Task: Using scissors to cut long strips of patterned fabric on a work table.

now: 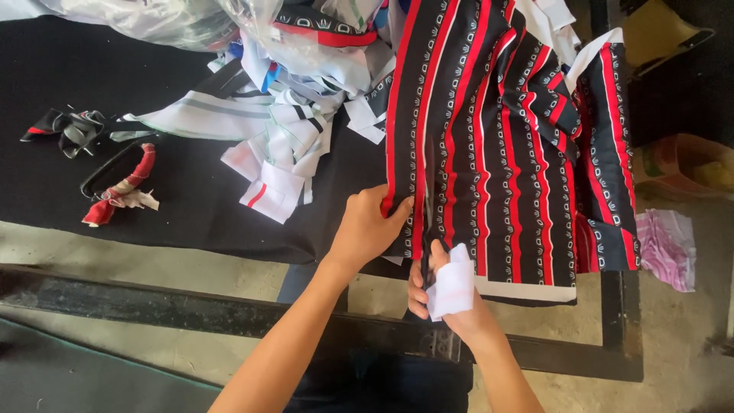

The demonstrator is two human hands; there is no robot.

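A black cloth with red stripes and small white marks (520, 153) hangs over the front edge of the black-covered table (183, 206). My left hand (367, 229) pinches the cloth's lower left edge. My right hand (447, 294), with a white strip of cloth wrapped around it, sits just below the hem. It grips what looks like dark scissors (428, 199), whose blades run up along a stripe of the cloth. The handle is hidden inside the hand.
A heap of white, blue and striped offcuts (290, 130) lies behind my left hand, with a clear plastic bag (168, 19) at the back. A tool with red-wrapped handles (115, 183) lies at left. A dark metal frame (619, 321), a pink cloth (669, 245) and a sack (688, 164) are at right.
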